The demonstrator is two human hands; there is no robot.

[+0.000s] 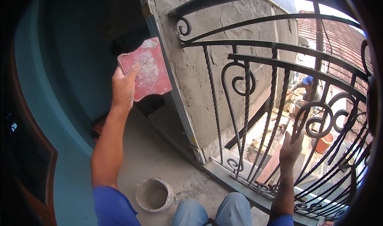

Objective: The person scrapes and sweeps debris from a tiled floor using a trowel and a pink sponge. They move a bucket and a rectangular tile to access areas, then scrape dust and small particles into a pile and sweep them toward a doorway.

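While the left hand (124, 84) holds the red board (151, 76) in its grip at ten o'clock and the right hand (290, 149) seems wrapped round the black railing (286, 65) at four, bracing looks underway, the next move needing firm holds.

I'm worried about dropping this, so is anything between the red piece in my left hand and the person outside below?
Yes, the dark metal railing stands between the red piece in your left hand and the person below, though its bars leave open gaps.
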